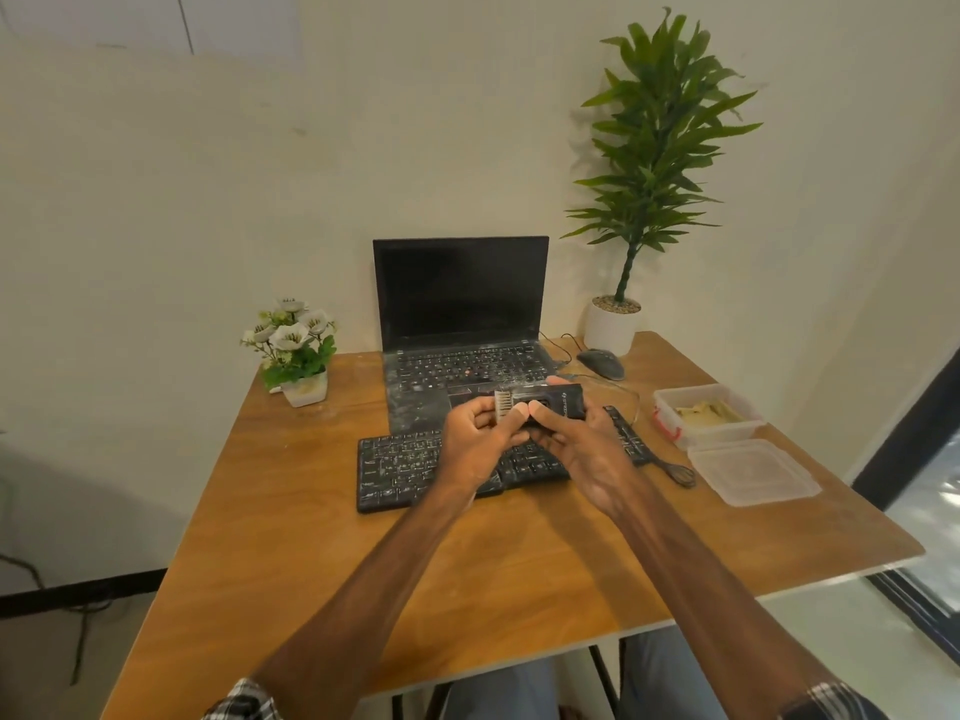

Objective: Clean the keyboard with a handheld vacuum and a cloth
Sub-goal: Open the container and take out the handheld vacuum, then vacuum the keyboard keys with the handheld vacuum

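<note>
1. Keyboard, black and external, lies flat on the wooden table just in front of the laptop. White dust speckles its keys, so I judge that little or no cleaning has been done.
2. The laptop's deck carries the same white dust.
3. An open plastic box near the table's right edge holds something yellowish. It may be the cloth, but I cannot tell. Its lid lies just beside it.
4. The right hand grips the body of the handheld vacuum, which is held in the air above the keyboard's far edge.
5. The left hand pinches the brush nozzle at the vacuum's front end, seemingly fitting or adjusting it.
6. By this reading, vacuuming the keys and wiping them with a cloth both remain.
</note>
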Motion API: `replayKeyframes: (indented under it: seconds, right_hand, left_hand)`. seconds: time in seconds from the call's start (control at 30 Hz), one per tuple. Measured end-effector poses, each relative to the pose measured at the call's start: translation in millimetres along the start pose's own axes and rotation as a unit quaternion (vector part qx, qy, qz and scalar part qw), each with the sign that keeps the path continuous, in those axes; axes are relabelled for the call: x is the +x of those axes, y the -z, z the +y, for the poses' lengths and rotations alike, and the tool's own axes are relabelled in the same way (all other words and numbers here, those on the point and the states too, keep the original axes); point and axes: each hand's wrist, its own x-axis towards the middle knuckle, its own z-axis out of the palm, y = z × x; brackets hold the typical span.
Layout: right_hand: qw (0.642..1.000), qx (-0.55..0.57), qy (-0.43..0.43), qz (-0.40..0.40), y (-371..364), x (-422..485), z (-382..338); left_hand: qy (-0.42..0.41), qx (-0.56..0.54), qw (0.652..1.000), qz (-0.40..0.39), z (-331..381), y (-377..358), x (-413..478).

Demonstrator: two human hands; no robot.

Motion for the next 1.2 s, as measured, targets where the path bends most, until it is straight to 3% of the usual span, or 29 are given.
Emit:
replayKeyframes:
  seconds: [0.13,0.23,0.37,0.5,0.6,0.67,0.73,0.83,0.9,1.03,1.2]
  right_hand:
    - [0.999,-0.036,-0.022,-0.011,8,4,-1]
    - [0.999,-0.028,-0.040,-0.011,18,5,1]
    - [0.997,-0.054,-0.055,-0.008,29,13,0]
    - [0.982,-0.184,-0.038,0.027,27,25,-5]
    - [0.959,-0.271,-0.007,0.082,32,41,-12]
    - [0.941,-0.322,0.011,0.099,41,57,-14]
    - [0.922,-0.373,0.017,0.097,49,71,-12]
    - [0.924,-0.371,0.012,0.089,49,90,-9]
    - [0.919,-0.383,0.029,0.089,50,106,-5]
    - [0.917,-0.388,0.056,0.078,50,131,5]
    - [0.911,-0.394,0.096,0.068,38,137,20]
  left_hand:
    - [0.051,-0.029,0.997,-0.050,-3,6,5]
    - [0.070,0.028,0.994,-0.085,-3,13,12]
    - [0.048,0.135,0.987,-0.072,-9,12,16]
    - [-0.029,0.223,0.972,-0.064,-15,7,17]
    - [-0.062,0.352,0.934,-0.020,-17,11,25]
    - [-0.061,0.436,0.897,-0.037,-19,18,33]
    - [-0.037,0.546,0.830,-0.108,-22,23,37]
    - [-0.032,0.689,0.696,-0.199,-32,27,48]
    - [-0.046,0.725,0.650,-0.223,-39,27,57]
    - [-0.057,0.743,0.623,-0.238,-44,22,75]
    - [-0.074,0.740,0.623,-0.242,-41,23,75]
